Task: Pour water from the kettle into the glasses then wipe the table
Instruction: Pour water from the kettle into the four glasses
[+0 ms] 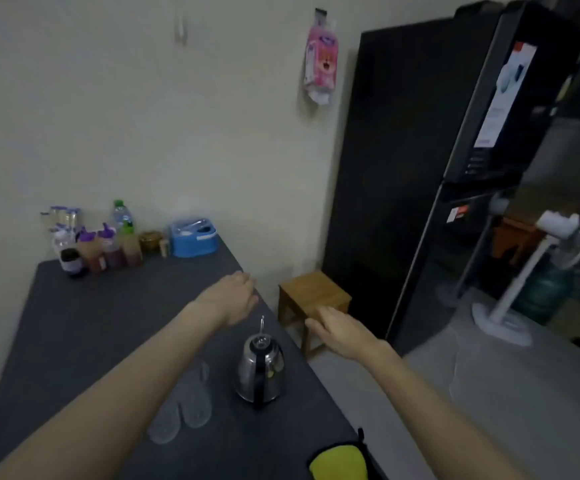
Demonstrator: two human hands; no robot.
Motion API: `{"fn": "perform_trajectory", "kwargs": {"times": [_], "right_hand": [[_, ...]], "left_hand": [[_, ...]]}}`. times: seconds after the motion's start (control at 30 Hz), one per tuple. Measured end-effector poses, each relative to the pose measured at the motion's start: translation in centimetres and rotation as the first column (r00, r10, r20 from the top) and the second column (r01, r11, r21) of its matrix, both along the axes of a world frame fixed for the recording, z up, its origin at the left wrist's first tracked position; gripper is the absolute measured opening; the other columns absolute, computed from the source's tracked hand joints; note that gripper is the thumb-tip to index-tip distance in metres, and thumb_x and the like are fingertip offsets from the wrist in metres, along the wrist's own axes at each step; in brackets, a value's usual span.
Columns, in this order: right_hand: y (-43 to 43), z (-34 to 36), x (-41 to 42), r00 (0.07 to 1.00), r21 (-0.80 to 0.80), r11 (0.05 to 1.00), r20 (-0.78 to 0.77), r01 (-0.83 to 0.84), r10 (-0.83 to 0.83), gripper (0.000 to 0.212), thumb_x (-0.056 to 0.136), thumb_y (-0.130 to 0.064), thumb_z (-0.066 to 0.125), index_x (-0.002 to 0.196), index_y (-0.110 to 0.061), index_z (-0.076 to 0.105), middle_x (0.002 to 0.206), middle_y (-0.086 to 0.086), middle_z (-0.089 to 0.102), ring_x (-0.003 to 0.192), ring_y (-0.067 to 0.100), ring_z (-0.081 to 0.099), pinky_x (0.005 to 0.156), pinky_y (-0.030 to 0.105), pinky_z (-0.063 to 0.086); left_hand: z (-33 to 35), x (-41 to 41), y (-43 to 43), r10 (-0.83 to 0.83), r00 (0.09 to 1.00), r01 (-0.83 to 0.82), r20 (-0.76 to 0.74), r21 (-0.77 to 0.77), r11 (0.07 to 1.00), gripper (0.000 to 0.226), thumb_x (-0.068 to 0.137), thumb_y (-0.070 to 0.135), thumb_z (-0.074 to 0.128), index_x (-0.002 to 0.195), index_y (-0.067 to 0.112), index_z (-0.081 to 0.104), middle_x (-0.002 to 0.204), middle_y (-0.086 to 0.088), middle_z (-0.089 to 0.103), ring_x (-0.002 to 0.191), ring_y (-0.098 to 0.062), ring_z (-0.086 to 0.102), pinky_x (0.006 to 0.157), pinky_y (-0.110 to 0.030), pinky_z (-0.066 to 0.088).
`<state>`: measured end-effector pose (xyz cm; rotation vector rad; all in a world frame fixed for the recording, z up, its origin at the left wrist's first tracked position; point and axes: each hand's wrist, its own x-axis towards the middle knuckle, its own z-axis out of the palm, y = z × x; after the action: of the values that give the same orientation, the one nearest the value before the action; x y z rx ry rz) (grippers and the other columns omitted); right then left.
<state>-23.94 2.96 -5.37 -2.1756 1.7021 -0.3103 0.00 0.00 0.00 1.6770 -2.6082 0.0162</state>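
Note:
A steel kettle [260,370] with a dark handle and a thin spout stands upright near the right edge of the dark grey table [84,327]. Left of it lie clear glasses [191,403], partly hidden by my left forearm. A yellow cloth [338,464] rests at the table's near right corner. My left hand [234,296] hovers over the table beyond the kettle, fingers loose, holding nothing. My right hand [342,330] floats past the table's right edge, palm down, fingers apart, to the right of the kettle and apart from it.
Sauce bottles and jars [98,244] and a blue box [194,237] line the far table edge by the wall. A small wooden stool [312,299] stands beside the table. A black fridge [420,168] and a white fan stand [510,306] are to the right.

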Motion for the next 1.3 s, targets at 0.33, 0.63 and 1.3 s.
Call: {"fn": "perform_trajectory", "kwargs": {"times": [0.33, 0.63, 1.3], "right_hand": [[0.7, -13.7, 2.6, 0.934, 0.385, 0.918, 0.354, -0.1, -0.047, 0.044, 0.099, -0.039, 0.046, 0.13, -0.009, 0.052, 0.127, 0.005, 0.059, 0.11, 0.013, 0.056, 0.09, 0.023, 0.044], [0.6, -17.5, 7.2, 0.757, 0.568, 0.805, 0.599, -0.17, -0.262, 0.033, 0.1, -0.022, 0.047, 0.126, -0.005, 0.057, 0.122, 0.0, 0.063, 0.118, 0.01, 0.056, 0.092, 0.01, 0.042], [0.2, -17.7, -0.3, 0.459, 0.608, 0.784, 0.665, 0.126, -0.589, 0.034, 0.094, -0.011, 0.039, 0.06, -0.01, 0.046, 0.054, 0.003, 0.048, 0.053, 0.017, 0.042, 0.054, 0.029, 0.033]], "left_hand": [[-12.0, -2.9, 0.7, -0.051, 0.998, 0.058, -0.044, 0.178, 0.982, 0.065, 0.087, 0.04, 0.019, 0.118, -0.004, 0.057, 0.126, -0.021, 0.056, 0.118, -0.037, 0.052, 0.101, -0.04, 0.041], [-16.2, -3.0, 1.4, 0.008, 0.998, 0.0, -0.063, 0.129, 0.992, 0.056, 0.101, 0.029, 0.032, 0.147, 0.0, 0.019, 0.156, -0.015, 0.019, 0.144, -0.023, 0.014, 0.116, -0.027, 0.005], [-20.5, -6.8, 2.7, -0.052, 0.998, 0.053, -0.022, 0.011, 0.999, 0.061, 0.094, 0.036, 0.031, 0.145, 0.003, 0.03, 0.152, -0.014, 0.029, 0.14, -0.025, 0.027, 0.111, -0.041, 0.031]]}}
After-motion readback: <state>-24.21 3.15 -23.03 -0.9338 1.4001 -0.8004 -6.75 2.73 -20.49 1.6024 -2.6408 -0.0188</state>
